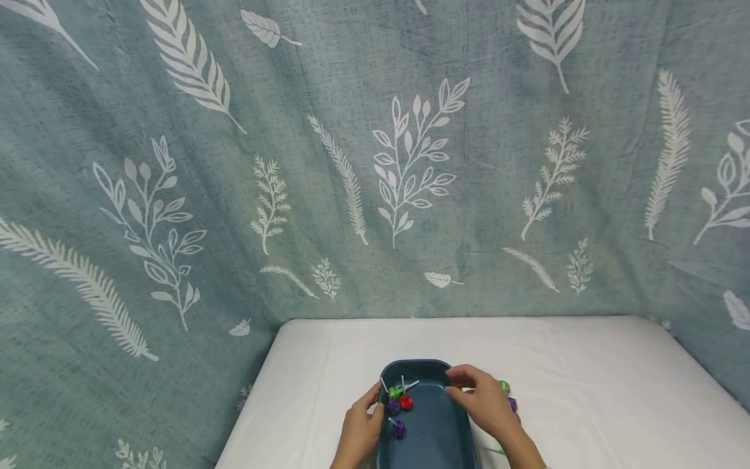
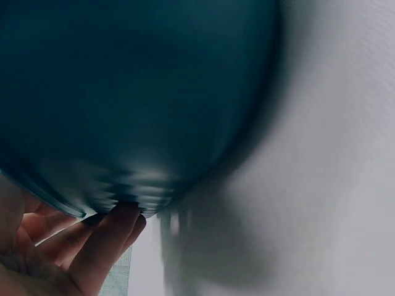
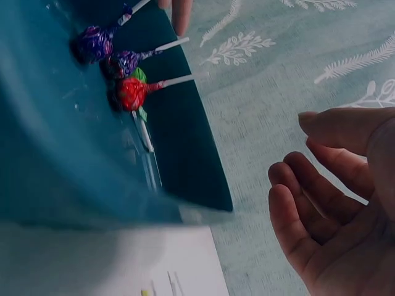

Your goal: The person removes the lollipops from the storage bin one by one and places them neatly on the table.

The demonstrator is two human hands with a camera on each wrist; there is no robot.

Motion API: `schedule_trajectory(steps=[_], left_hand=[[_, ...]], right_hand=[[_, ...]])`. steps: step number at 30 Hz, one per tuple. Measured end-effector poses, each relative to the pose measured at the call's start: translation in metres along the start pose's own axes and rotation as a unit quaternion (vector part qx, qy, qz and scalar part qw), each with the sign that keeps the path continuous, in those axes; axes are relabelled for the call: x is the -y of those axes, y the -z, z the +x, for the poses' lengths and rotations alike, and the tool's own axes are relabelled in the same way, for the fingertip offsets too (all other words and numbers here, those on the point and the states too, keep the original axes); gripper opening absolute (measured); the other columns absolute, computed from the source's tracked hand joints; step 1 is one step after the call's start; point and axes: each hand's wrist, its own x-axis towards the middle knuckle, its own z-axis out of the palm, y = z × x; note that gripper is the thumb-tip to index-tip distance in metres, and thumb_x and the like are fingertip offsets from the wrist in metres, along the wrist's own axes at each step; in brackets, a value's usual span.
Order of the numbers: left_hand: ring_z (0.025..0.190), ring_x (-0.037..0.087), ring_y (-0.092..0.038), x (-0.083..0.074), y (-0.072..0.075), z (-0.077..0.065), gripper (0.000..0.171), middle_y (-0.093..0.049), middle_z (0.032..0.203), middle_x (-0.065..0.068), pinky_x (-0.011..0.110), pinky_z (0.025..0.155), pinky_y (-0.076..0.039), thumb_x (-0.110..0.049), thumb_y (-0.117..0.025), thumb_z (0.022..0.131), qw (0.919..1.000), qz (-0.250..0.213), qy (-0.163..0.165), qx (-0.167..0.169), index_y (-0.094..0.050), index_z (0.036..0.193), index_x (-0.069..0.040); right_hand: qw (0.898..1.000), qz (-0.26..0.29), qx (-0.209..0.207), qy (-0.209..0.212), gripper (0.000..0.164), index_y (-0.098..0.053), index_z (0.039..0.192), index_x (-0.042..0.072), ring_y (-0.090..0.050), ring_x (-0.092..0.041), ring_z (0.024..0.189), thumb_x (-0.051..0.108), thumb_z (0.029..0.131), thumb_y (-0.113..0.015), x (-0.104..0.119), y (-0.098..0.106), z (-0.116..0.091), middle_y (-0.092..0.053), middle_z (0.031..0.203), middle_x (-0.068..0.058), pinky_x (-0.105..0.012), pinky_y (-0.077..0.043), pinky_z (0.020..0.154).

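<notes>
A dark blue tray (image 1: 426, 443) holds several wrapped lollipops along its left side: a red lollipop (image 1: 406, 402), a green lollipop (image 1: 395, 393) and two purple lollipops (image 1: 399, 428). My left hand (image 1: 359, 426) holds the tray's left edge, its fingers (image 2: 102, 246) against the outer wall in the left wrist view. Over the tray's right rim hovers my right hand (image 1: 483, 398), thumb and fingers apart and loosely bent, nothing between them. The right wrist view shows the red lollipop (image 3: 132, 94) with its white stick pointing towards that hand.
Beyond my right hand more lollipops lie on the white tabletop (image 1: 586, 391), among them a green lollipop (image 1: 504, 387) and a purple lollipop (image 1: 513, 404), partly hidden by the hand. A leaf-patterned curtain (image 1: 351, 273) hangs behind and beside the table.
</notes>
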Motion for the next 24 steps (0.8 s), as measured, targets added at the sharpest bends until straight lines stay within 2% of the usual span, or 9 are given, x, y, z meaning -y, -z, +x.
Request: schedule_trajectory(steps=[8, 14, 24], left_hand=[[0.074, 0.01, -0.068, -0.002, 0.0, -0.001, 0.045, -0.068, 0.123, 0.022, 0.03, 0.066, -0.055, -0.009, -0.061, 0.096, 1.0, -0.003, 0.003, -0.003, -0.061, 0.14, -0.003], [0.073, 0.012, -0.067, -0.002, 0.001, 0.0, 0.044, -0.068, 0.123, 0.023, 0.031, 0.065, -0.054, -0.009, -0.06, 0.096, 1.0, -0.005, 0.007, 0.0, -0.06, 0.14, -0.003], [0.081, 0.015, -0.071, -0.001, 0.0, 0.0, 0.044, -0.067, 0.124, 0.023, 0.037, 0.071, -0.057, -0.009, -0.06, 0.096, 0.9999, 0.003, 0.009, 0.005, -0.06, 0.14, -0.003]], right_hand=[[1.0, -0.003, 0.003, 0.008, 0.022, -0.073, 0.107, 0.008, -0.07, -0.021, 0.092, 0.008, 0.086, -0.079, 0.008, -0.013, 0.007, -0.073, 0.102, -0.005, -0.043, -0.057, 0.082], [1.0, 0.0, 0.017, -0.002, 0.024, -0.073, 0.11, 0.007, -0.07, -0.022, 0.093, 0.011, 0.087, -0.079, 0.013, -0.023, 0.013, -0.073, 0.104, -0.007, -0.046, -0.056, 0.082], [1.0, -0.008, 0.02, 0.01, 0.024, -0.073, 0.107, 0.004, -0.071, -0.022, 0.089, 0.009, 0.085, -0.08, 0.012, -0.038, 0.022, -0.074, 0.101, -0.01, -0.048, -0.056, 0.081]])
